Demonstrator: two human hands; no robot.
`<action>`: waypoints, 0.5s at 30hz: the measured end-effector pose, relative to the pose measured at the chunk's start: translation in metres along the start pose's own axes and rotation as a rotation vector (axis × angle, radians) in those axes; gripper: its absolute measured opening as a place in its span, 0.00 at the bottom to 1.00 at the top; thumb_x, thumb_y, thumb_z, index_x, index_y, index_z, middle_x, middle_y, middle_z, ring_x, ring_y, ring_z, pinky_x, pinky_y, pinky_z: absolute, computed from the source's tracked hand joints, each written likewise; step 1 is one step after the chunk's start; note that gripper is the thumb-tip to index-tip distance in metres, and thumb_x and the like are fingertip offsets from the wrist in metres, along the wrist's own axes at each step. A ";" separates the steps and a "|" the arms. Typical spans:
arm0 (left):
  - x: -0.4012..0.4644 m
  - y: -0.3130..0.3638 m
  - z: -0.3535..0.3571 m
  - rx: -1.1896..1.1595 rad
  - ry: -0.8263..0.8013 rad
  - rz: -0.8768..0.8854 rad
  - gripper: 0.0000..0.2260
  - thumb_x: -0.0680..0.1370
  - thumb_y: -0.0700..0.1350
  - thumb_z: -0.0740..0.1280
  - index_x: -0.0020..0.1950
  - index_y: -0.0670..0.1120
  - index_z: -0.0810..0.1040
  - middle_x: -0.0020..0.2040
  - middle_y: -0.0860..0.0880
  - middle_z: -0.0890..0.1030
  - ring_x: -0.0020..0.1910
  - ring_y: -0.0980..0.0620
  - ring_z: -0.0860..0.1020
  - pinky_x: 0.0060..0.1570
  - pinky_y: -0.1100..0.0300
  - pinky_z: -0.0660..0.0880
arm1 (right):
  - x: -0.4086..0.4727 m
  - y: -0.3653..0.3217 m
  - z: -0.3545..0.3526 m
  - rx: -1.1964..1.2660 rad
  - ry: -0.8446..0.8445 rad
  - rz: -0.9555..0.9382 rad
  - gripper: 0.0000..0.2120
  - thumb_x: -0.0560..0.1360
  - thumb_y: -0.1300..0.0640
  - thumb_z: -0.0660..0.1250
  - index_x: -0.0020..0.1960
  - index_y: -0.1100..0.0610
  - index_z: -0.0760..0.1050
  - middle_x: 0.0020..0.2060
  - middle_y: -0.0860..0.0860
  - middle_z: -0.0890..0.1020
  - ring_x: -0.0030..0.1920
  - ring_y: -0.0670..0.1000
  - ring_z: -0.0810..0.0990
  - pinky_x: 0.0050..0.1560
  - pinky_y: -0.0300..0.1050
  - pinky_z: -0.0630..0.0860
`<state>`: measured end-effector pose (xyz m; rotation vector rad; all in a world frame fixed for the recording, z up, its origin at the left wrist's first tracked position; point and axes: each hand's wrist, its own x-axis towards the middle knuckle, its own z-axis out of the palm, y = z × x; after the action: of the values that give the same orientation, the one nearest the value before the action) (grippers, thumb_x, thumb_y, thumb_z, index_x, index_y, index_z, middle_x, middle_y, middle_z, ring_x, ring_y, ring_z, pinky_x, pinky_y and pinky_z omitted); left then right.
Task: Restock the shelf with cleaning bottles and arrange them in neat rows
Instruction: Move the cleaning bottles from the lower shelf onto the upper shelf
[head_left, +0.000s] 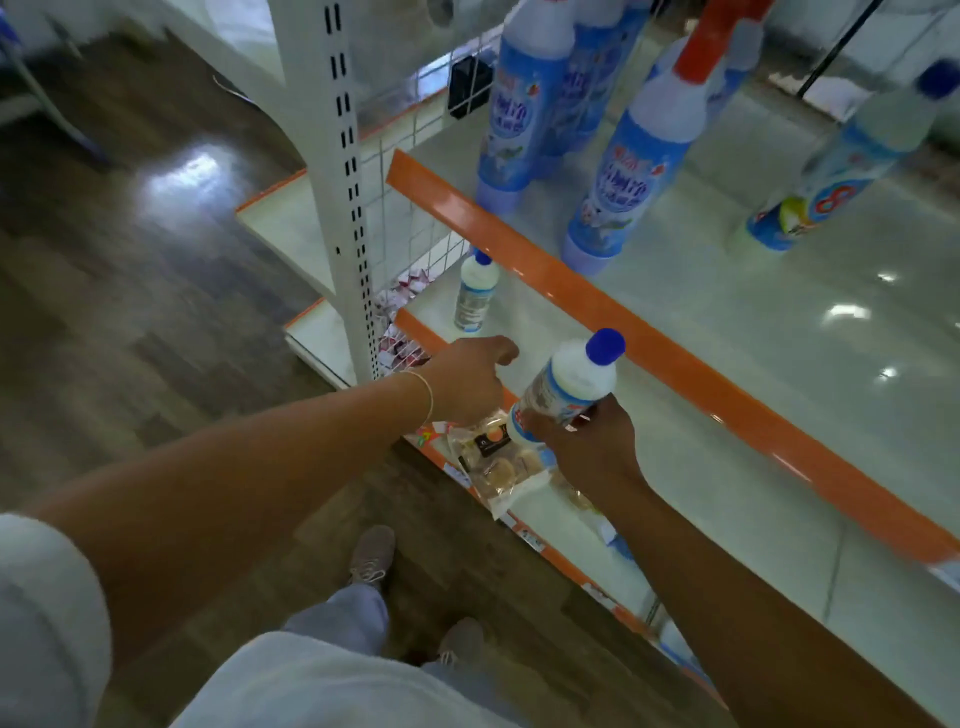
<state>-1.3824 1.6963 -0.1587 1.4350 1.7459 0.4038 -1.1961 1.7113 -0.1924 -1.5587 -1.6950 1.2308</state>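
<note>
We look down on a white shelving unit (332, 171) with orange-edged tiers. The upper shelf (779, 322) carries three tall blue-labelled cleaning bottles (524, 104), standing loosely rather than in a row, and a fourth bottle with a blue cap (852, 161) set well apart to their right. Below it, the middle shelf (530, 322) holds a single small white bottle (475, 296), upright near its left end. The lowest shelf (524, 519) shows packaged snacks (498, 462) at its front edge.

Our right hand (587, 436) is closed around the base of a white bottle with a blue cap (566, 387). The bottle's long axis is tilted, cap pointing up and to the right toward the orange lip of the upper shelf, base low and toward us. It hangs above the front of the middle shelf, touching nothing but the hand.

Our left hand (467, 379) is loosely curled and holds nothing; it hovers over the same shelf's front edge, between the held bottle and the standing one.

The standing bottle lies up and to the left of the held one, and the left hand is the nearer to it. We judge that the held bottle must be brought upright and moved leftward to begin a row beside it.
</note>
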 end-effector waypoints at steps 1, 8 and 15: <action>-0.005 0.012 0.000 -0.012 0.011 0.025 0.24 0.74 0.35 0.61 0.70 0.48 0.68 0.68 0.49 0.72 0.64 0.47 0.74 0.60 0.58 0.73 | -0.007 -0.006 -0.012 -0.003 0.002 -0.021 0.30 0.64 0.52 0.80 0.63 0.52 0.72 0.55 0.44 0.80 0.52 0.45 0.80 0.56 0.42 0.78; -0.023 0.086 0.010 -0.060 0.046 0.186 0.24 0.75 0.32 0.57 0.70 0.46 0.68 0.61 0.52 0.72 0.63 0.51 0.74 0.54 0.65 0.69 | -0.040 -0.035 -0.085 0.024 0.080 -0.153 0.30 0.63 0.51 0.79 0.63 0.52 0.74 0.54 0.44 0.82 0.52 0.43 0.82 0.53 0.42 0.80; -0.026 0.145 0.011 0.032 0.103 0.293 0.21 0.74 0.31 0.57 0.66 0.43 0.71 0.60 0.45 0.76 0.58 0.42 0.77 0.56 0.50 0.76 | -0.046 -0.052 -0.142 0.049 0.211 -0.190 0.24 0.65 0.52 0.79 0.58 0.52 0.77 0.51 0.46 0.84 0.49 0.43 0.82 0.50 0.40 0.80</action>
<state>-1.2786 1.7129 -0.0550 1.7271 1.6302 0.6166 -1.0911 1.7094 -0.0740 -1.4086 -1.6221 0.9688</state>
